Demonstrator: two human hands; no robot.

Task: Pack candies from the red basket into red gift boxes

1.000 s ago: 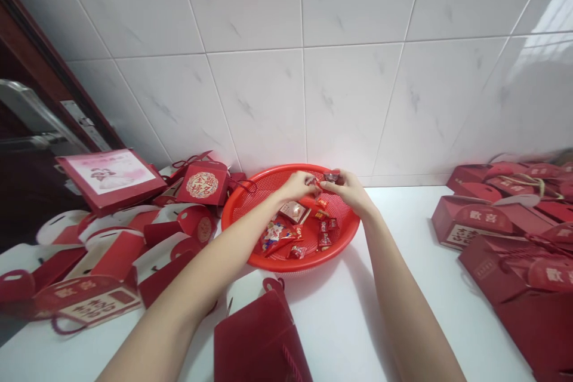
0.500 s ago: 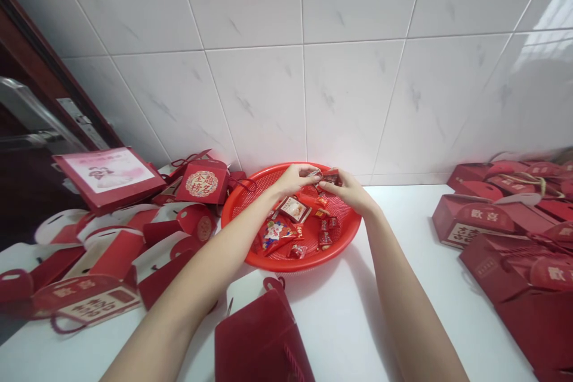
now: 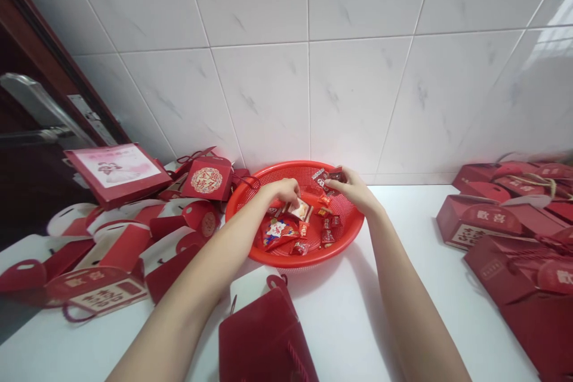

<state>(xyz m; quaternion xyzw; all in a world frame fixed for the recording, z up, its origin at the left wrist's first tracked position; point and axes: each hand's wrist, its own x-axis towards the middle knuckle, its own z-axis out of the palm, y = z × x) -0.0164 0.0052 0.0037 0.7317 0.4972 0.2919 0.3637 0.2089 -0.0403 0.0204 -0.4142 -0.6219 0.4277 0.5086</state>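
A red plastic basket (image 3: 293, 262) with mesh sides holds several wrapped sweets. My left hand (image 3: 283, 192) is inside it, fingers pinched on a small white-and-brown snack packet (image 3: 303, 211). Over the basket's right rear, my right hand (image 3: 353, 190) is closed around dark red-brown wrapped sweets (image 3: 320, 178); their exact number is hidden. A larger red packet (image 3: 276, 233) with a white patch lies at the basket's left. Small red sweets (image 3: 328, 236) lie at its right. Close in front stands a dark red gift box (image 3: 264, 334) with its top open.
Several open red gift boxes (image 3: 107, 295) crowd the left of the white table (image 3: 342, 334). More red boxes (image 3: 477, 221) stand at the right. A tiled wall (image 3: 353, 101) rises behind, and a door handle (image 3: 40, 110) shows at far left.
My left hand has left the right hand's side and come down left and forward onto the white-and-brown packet. My right hand keeps the wrapped sweets in nearly the same place.
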